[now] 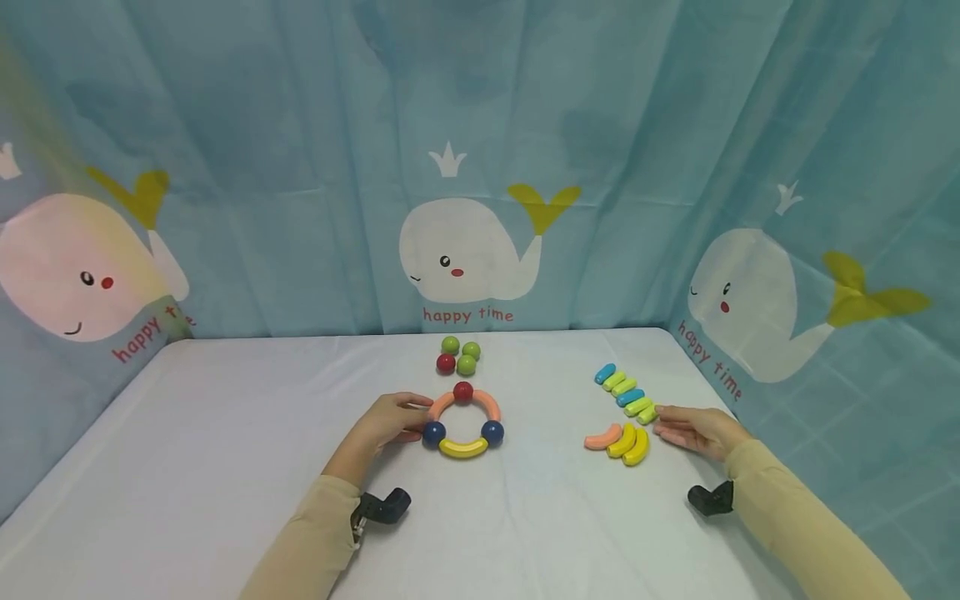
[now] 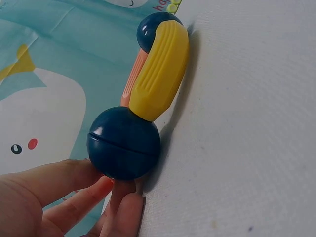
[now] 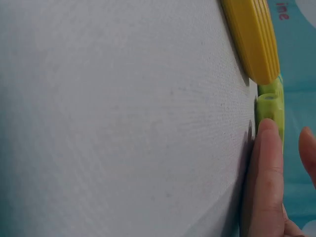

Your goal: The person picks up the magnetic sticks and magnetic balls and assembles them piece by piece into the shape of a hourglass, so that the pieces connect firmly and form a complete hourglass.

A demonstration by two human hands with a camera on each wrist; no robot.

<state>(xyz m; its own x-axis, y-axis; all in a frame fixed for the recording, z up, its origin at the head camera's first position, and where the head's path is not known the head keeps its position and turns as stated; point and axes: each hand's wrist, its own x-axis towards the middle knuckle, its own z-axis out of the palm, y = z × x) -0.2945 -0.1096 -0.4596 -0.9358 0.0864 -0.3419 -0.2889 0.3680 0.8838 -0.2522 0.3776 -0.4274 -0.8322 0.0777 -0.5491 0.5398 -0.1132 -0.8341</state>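
Observation:
A ring of toy pieces (image 1: 462,449) lies on the white table, made of a red ball (image 1: 463,391), salmon arcs, two blue balls (image 2: 123,143) and a yellow arc (image 2: 162,71). My left hand (image 1: 392,419) is at the ring's left side, its loosely extended fingertips right at the near blue ball in the left wrist view. Over to the right, my right hand (image 1: 697,428) lies low with straight fingers. Its fingertip meets the end of a light green piece (image 3: 270,108) in the right wrist view. That piece ends a slanting row of blue and green pieces (image 1: 630,397).
Behind the ring sit several green balls (image 1: 467,365) and one red ball (image 1: 446,363). Two yellow arcs (image 1: 637,447) and a salmon arc (image 1: 603,437) lie left of my right hand. A blue whale-print curtain (image 1: 300,250) borders the table's back and sides.

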